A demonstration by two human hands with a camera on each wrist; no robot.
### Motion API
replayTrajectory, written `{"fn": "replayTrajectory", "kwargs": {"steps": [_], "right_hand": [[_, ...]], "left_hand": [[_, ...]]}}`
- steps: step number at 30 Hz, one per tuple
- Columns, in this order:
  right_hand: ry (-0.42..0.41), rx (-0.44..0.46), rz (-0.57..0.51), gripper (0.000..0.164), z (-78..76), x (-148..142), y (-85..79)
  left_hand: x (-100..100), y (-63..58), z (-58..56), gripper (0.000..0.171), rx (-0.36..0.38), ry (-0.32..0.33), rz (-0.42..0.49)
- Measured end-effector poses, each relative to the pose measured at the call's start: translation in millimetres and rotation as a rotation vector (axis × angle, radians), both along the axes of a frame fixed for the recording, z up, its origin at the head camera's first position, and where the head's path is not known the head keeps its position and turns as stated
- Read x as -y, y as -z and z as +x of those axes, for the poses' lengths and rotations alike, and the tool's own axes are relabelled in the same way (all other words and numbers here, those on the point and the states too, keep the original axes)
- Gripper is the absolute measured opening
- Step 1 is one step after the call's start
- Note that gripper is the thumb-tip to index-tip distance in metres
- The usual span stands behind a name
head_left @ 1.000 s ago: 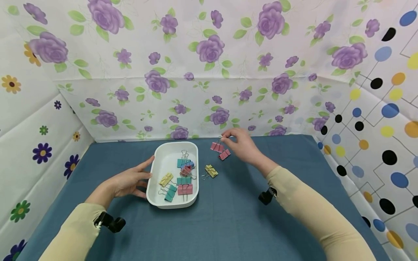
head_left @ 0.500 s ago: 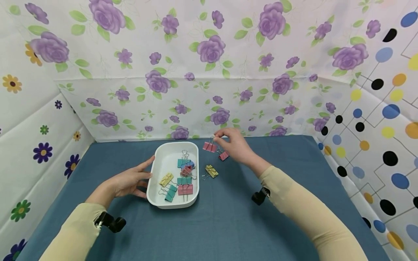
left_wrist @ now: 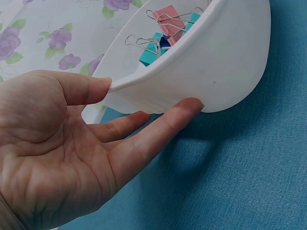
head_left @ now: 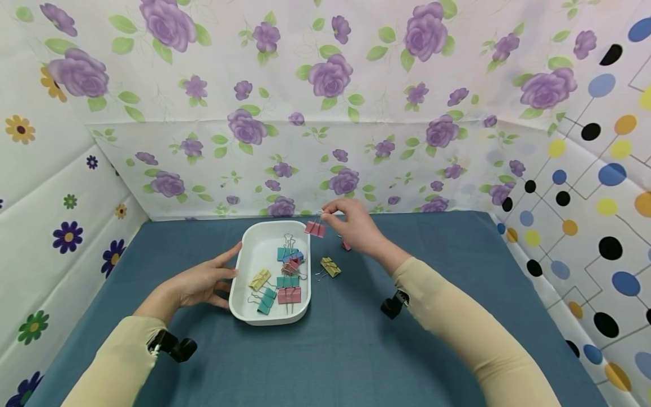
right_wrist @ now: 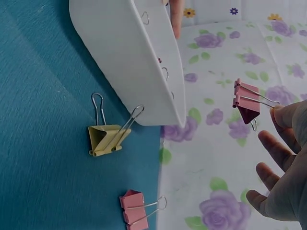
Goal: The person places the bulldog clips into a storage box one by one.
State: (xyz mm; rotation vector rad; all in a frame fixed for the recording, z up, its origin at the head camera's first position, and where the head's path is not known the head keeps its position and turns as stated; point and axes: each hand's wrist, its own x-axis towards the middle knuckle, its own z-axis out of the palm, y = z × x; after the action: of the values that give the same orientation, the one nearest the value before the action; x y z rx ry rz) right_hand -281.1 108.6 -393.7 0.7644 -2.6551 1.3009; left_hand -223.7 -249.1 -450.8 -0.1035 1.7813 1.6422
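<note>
My right hand (head_left: 351, 223) pinches a pink binder clip (head_left: 315, 229) by its wire handle, with the clip hanging at the tray's upper right edge. In the right wrist view that pink clip (right_wrist: 247, 100) dangles from thumb and finger. My left hand (head_left: 200, 282) rests against the left side of a white tray (head_left: 246, 243), fingers fairly straight. Seen from the left wrist, the thumb (left_wrist: 88, 87) touches the rim and the fingertips lie along the outer wall. Inside the tray are several binder clips: teal, yellow, blue and pink ones, among them a yellow clip (head_left: 260, 279).
On the blue cloth (head_left: 335, 350) right of the tray lie a yellow binder clip (head_left: 330, 267) and another pink clip (right_wrist: 135, 210), the latter mostly hidden behind my right hand in the head view. Floral cloth (head_left: 285, 135) closes off the back, with patterned cloth on both sides.
My right hand has moved left, carrying the pink clip from above the other pink one to the tray's edge. The left hand and the tray have stayed put.
</note>
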Motion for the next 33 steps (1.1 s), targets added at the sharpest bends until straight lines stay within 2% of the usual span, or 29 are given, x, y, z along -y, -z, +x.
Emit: {"fn": "replayTrajectory", "kwargs": {"steps": [6,15,22,33], "right_hand": [[0.007,0.006,0.005,0.022,-3.0,6,2.0],[-0.03,-0.012,-0.026,0.022,-8.0,20,6.7],[-0.029,0.012,-0.041,0.012,-10.1,29,10.1],[0.004,0.018,0.05,0.017,-12.4,48,14.0]], "left_hand": [[0,-0.7,-0.2,0.065,0.001,0.005,0.002],[0,-1.2,0.2,0.065,-0.001,0.003,-0.001],[-1,-0.5,0.1,0.065,-0.001,0.001,0.0],[0,0.1,-0.2,0.065,-0.001,0.003,0.002]]}}
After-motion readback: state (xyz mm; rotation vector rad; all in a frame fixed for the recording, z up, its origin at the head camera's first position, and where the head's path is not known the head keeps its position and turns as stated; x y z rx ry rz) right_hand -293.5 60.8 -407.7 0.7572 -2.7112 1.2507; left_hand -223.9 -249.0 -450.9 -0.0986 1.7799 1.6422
